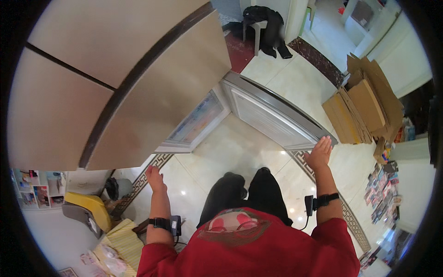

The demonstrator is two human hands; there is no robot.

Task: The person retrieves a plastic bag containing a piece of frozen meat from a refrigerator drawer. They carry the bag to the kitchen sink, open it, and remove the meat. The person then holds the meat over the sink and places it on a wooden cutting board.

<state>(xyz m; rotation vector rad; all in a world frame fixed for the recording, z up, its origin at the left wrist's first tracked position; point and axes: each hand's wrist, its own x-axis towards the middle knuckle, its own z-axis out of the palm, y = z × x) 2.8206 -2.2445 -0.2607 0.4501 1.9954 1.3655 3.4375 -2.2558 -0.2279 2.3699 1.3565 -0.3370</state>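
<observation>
A beige refrigerator point(162, 90) with dark trim bands fills the upper left. Its lower door point(270, 114) stands swung out, showing a white inner liner and a grey top edge with a dark slot. Inside the lower compartment a drawer front point(197, 116) shows a blurred coloured picture. My right hand point(319, 154) lies flat against the free end of that door, fingers straight and close together. My left hand point(155, 178) is raised near the refrigerator's front lower corner and holds nothing; whether it touches the panel, I cannot tell.
Flattened cardboard boxes point(363, 107) stand at right, beyond the door. Several printed packets or papers point(382, 194) lie below them. A stool point(258, 29) draped with black clothing is at the top. A yellow and grey chair point(88, 211) and striped cloth point(123, 239) sit lower left.
</observation>
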